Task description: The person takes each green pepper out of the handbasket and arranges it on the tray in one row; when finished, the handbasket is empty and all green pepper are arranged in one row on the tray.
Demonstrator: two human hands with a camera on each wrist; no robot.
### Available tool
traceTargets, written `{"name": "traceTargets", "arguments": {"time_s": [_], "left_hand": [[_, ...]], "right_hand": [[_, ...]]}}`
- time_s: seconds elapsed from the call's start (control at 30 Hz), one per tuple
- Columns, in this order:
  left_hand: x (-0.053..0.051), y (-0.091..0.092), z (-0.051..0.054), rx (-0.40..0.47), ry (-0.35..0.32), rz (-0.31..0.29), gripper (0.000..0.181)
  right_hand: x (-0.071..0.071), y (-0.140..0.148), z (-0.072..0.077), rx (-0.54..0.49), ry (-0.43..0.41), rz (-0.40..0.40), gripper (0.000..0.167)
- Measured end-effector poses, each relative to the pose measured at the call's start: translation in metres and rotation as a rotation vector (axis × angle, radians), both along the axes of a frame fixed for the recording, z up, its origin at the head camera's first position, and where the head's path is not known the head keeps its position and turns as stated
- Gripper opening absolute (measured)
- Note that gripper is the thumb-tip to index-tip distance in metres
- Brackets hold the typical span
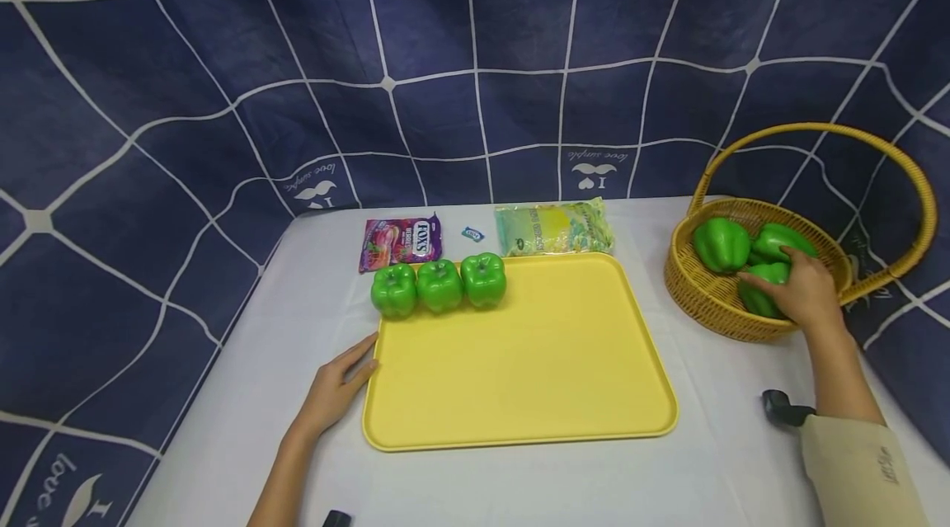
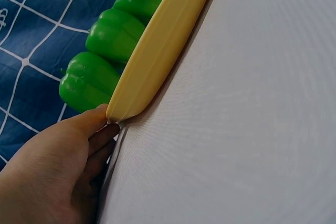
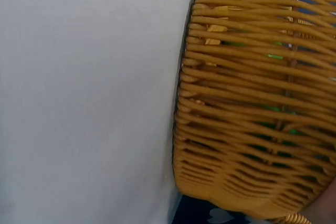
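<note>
Three green bell peppers stand in a row along the far left edge of the yellow tray [image 1: 519, 354]; the leftmost pepper [image 1: 394, 290] is near the corner. My left hand [image 1: 330, 395] touches the tray's left rim with relaxed fingers; in the left wrist view this hand [image 2: 58, 156] has its thumb against the tray's edge [image 2: 157, 51]. Over the wicker basket [image 1: 712, 296], my right hand [image 1: 809, 292] reaches in and grips a green pepper [image 1: 760, 292] between thumb and fingers. Two more peppers lie beside it. The basket's side [image 3: 252, 93] hides that grip in the right wrist view.
Behind the tray lie a purple candy bag [image 1: 401, 242], a small blue wrapped candy [image 1: 472, 234] and a green-yellow packet [image 1: 554, 228]. The basket's tall handle [image 1: 816, 128] arches over it. A dark blue checked cloth [image 1: 519, 32] hangs behind the white table [image 1: 260, 395].
</note>
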State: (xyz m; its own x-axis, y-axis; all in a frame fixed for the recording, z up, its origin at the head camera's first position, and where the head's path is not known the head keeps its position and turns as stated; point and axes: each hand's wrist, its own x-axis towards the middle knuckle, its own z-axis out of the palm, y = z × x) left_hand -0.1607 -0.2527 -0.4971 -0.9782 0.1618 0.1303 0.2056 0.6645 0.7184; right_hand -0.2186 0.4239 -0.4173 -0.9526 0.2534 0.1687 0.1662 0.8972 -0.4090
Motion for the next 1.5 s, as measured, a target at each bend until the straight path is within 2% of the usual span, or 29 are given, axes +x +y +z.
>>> {"name": "traceTargets", "arguments": {"time_s": [0.17,0.37,0.6,0.73,0.93,1.1,1.37,1.5], "left_hand": [[0.001,0.001,0.0,0.0,0.0,0.002,0.048],[0.001,0.001,0.001,-0.007,-0.003,0.006,0.049],[0.0,0.0,0.001,-0.014,-0.006,0.005,0.049],[0.0,0.0,0.002,-0.016,-0.003,0.002,0.049],[0.0,0.001,0.002,-0.014,0.012,-0.001,0.049],[0.001,0.0,0.0,-0.008,0.001,0.002,0.049],[0.0,0.0,0.0,-0.004,0.002,0.005,0.049],[0.0,0.0,0.0,-0.009,0.003,0.004,0.048]], "right_hand": [[0.0,-0.003,0.0,0.05,-0.05,-0.043,0.097],[0.003,-0.007,0.002,0.058,-0.092,-0.07,0.098],[0.002,-0.007,0.0,0.02,-0.051,-0.078,0.098],[0.003,-0.007,0.0,-0.023,-0.003,-0.077,0.099],[0.007,-0.009,0.0,-0.057,0.158,-0.068,0.088],[0.009,-0.012,0.004,-0.105,0.204,-0.057,0.087],[0.013,-0.023,0.015,-0.162,0.326,0.048,0.086],[0.014,-0.031,0.021,-0.17,0.36,0.111,0.086]]}}
